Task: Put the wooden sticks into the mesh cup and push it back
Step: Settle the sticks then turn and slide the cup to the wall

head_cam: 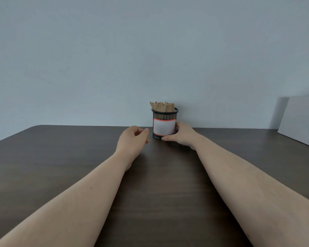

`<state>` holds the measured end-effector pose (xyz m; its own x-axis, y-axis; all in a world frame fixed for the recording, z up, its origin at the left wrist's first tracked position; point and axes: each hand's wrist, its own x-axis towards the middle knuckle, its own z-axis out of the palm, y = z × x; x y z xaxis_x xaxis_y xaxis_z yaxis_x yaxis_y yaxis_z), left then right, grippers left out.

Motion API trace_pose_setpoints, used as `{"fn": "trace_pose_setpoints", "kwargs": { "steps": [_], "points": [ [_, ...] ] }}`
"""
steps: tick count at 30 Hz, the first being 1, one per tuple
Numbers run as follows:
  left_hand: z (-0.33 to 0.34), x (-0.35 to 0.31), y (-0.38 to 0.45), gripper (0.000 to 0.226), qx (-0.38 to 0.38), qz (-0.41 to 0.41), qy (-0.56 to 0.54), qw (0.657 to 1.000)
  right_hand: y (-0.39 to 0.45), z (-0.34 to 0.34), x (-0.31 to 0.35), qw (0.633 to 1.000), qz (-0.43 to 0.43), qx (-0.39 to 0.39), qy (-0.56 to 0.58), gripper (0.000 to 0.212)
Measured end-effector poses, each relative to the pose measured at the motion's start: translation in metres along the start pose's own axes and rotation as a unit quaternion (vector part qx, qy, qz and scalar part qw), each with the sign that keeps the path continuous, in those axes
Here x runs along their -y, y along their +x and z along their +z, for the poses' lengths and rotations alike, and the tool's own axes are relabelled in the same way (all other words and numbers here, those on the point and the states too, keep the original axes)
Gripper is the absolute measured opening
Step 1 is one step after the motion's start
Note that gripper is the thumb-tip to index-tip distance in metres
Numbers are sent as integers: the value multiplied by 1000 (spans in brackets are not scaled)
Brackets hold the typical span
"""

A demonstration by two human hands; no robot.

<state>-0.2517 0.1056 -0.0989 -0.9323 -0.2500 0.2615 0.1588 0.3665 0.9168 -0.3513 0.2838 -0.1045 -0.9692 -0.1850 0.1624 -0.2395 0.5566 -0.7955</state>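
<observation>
A black mesh cup (164,115) with a white, red-edged label stands upright near the far edge of the dark table, close to the wall. Several wooden sticks (162,106) stand inside it, their tops above the rim. My right hand (181,135) wraps the cup's right side and base, thumb across the front bottom edge. My left hand (132,139) rests on the table just left of the cup, fingers loosely curled, a small gap between fingertips and cup, nothing in it.
The dark wood table (61,157) stretches toward me; its far edge meets a pale blue-grey wall. A white flat board (300,120) leans against the wall at the far right.
</observation>
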Motion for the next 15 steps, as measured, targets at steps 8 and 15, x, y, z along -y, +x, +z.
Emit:
{"fn": "trace_pose_setpoints", "kwargs": {
  "steps": [8,15],
  "points": [
    [0,-1,-2,26,4,0,8,1000,6,0,-2,1000,-1,6,1,66],
    [2,-1,-1,25,7,0,6,1000,11,0,-5,1000,-6,4,2,70]
  ]
}}
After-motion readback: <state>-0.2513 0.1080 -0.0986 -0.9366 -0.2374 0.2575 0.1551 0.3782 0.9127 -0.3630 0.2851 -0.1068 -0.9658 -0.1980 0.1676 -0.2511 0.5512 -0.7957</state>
